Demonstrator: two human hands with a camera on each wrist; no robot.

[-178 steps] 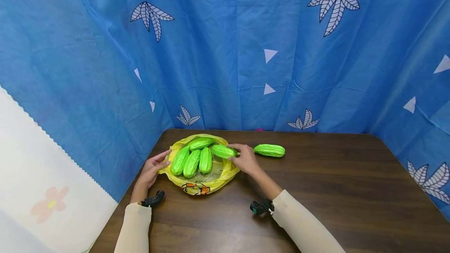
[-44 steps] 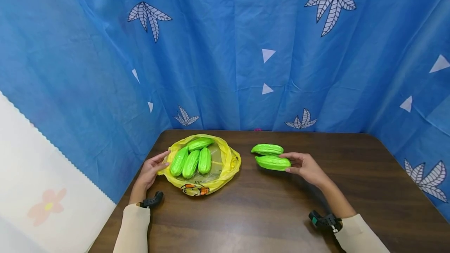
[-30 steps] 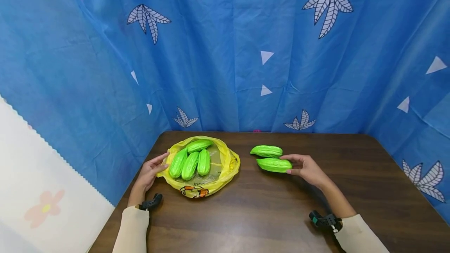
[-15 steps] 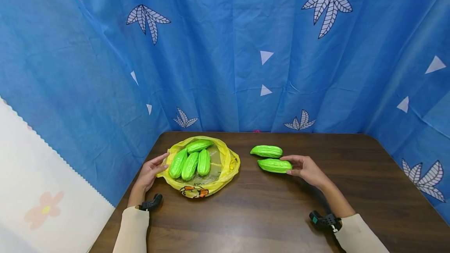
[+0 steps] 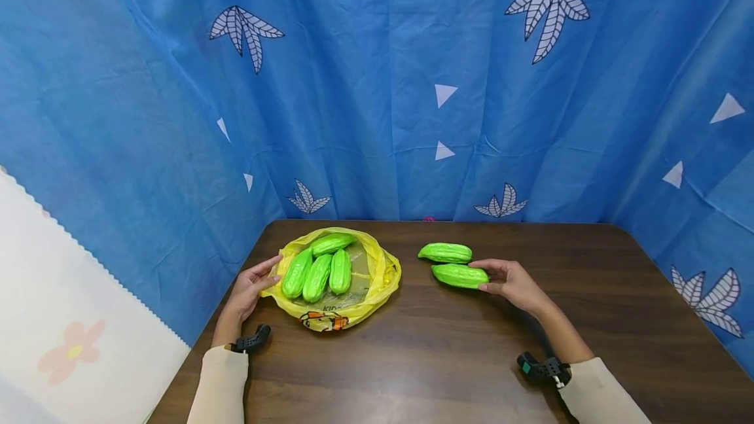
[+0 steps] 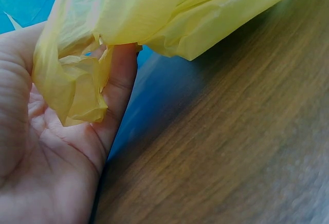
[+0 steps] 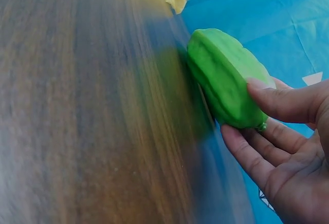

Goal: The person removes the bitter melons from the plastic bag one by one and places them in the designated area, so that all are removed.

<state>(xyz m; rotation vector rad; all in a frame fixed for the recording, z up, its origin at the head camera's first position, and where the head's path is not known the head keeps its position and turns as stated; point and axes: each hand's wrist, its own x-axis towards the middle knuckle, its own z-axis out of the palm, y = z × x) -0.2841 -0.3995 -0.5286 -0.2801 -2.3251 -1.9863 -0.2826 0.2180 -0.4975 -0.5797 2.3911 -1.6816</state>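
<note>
A yellow plastic bag (image 5: 385,286) lies spread wide on the left of the table, its rim rolled into a ring. Inside it several bright green bitter gourds (image 5: 317,278) rest together toward the left side. My left hand (image 5: 247,290) holds the bag's left edge between thumb and fingers; in the left wrist view a loose yellow fold hangs over the palm. To the right of the bag, my right hand (image 5: 511,283) grips one bitter gourd (image 7: 226,77) by its right end, thumb on the near side. Another bitter gourd (image 5: 445,252) lies just behind the held one.
Everything stands on a dark brown wooden table (image 5: 377,371). A blue patterned curtain (image 5: 353,84) hangs along its back and sides, with a white scalloped cloth (image 5: 76,306) at the left. Bare tabletop separates the bag from the two gourds.
My right hand has carried a bitter gourd from the bag's right side to in front of the gourd on the table. My left hand has stayed at the bag's edge.
</note>
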